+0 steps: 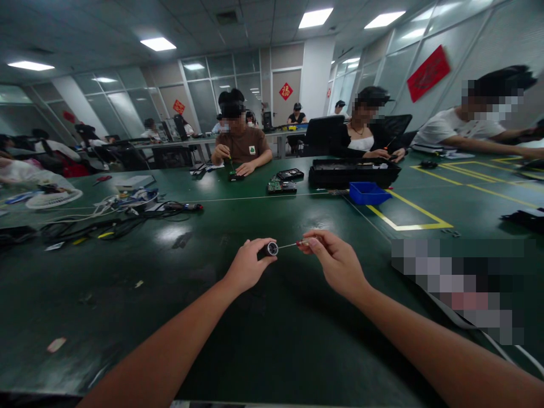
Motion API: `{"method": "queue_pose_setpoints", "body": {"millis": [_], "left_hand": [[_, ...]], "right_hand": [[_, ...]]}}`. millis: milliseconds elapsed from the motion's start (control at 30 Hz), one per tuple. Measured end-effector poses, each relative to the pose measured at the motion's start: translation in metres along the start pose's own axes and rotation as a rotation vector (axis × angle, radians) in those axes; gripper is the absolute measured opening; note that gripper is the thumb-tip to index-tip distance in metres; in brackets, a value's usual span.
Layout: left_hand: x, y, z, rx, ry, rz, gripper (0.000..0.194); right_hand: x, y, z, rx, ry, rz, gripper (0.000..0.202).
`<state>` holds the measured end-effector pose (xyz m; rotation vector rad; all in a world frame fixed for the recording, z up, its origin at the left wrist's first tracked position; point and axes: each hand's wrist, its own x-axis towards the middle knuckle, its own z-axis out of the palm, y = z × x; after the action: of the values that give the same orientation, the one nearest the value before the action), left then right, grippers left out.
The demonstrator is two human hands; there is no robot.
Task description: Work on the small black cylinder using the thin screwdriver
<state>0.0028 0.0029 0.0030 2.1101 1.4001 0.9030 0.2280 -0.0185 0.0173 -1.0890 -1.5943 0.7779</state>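
Observation:
My left hand [250, 265] is closed around a small black cylinder [272, 249] whose round, silver-rimmed end faces right and toward me. In my right hand [338, 262] is a screwdriver [302, 242] with a reddish, partly see-through handle. Its thin metal shaft points left and its tip meets the cylinder's open end; whether it is inside or just at the rim I cannot tell. Both hands are held above the green table [272, 351]. Most of the cylinder's body is hidden by my left fingers.
Tangled cables [127, 212] lie at left, near a white basket [55, 197]. Ahead are hard drives [283, 186], a long black tray [352, 173] and a blue bin [369, 194]. Yellow tape [425, 226] marks the right side. Co-workers sit across the table, one using a screwdriver [230, 161].

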Motion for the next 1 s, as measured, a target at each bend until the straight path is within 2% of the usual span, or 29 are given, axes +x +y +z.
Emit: {"method": "queue_pose_setpoints", "body": {"millis": [333, 633, 767, 900, 1000], "left_hand": [[0.002, -0.006, 0.000, -0.021, -0.053, 0.029, 0.038], [0.004, -0.009, 0.000, -0.020, -0.058, 0.014, 0.038], [0.005, -0.010, 0.000, -0.010, -0.024, 0.004, 0.038], [0.005, -0.011, 0.001, -0.022, 0.032, 0.006, 0.036], [0.004, -0.011, 0.002, -0.032, 0.058, 0.005, 0.035]], "right_hand": [[0.002, -0.002, -0.001, -0.107, 0.076, 0.035, 0.030], [0.005, -0.002, -0.003, 0.039, 0.023, 0.062, 0.029], [0.000, -0.003, -0.003, -0.054, 0.005, 0.000, 0.026], [-0.008, -0.009, 0.000, -0.235, -0.033, -0.146, 0.023], [-0.012, -0.014, 0.002, -0.268, -0.078, -0.234, 0.023]]}}
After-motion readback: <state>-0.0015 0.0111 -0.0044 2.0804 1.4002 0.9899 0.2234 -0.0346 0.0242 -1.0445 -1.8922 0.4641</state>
